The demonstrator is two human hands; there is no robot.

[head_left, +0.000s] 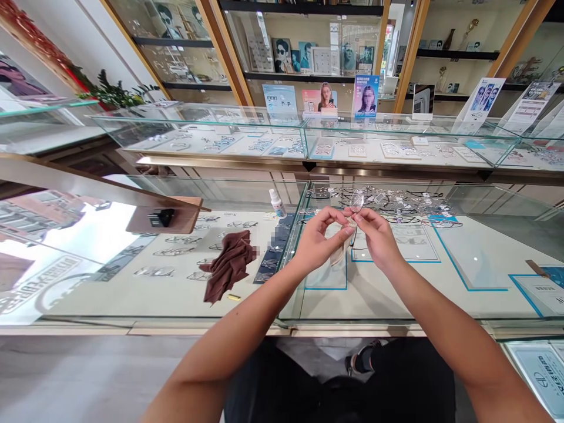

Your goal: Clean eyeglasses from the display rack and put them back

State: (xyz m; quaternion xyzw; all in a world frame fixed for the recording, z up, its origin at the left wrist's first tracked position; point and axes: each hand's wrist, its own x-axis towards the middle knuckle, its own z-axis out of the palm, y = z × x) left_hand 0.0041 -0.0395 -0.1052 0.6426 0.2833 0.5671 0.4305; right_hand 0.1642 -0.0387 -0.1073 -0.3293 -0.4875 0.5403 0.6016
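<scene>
Above the glass counter, both hands meet on a pair of eyeglasses (357,201). One clear lens stands up beyond the fingertips, and a thin dark temple hangs below them. My left hand (328,238) is closed, with thumb and fingers pinching at the frame. From the right side, my right hand (377,235) pinches the frame just under the lens. A pale beige strip (338,254), perhaps cloth, hangs beneath my left hand; which fingers hold it is hidden. The fingers cover much of the frame.
Left of my hands, a crumpled brown cloth (229,264) lies on the counter beside a small yellow piece (234,297). A white spray bottle (277,204) stands farther back. Several display glasses (396,205) sit beyond my hands. A wooden panel (176,217) juts in from the left.
</scene>
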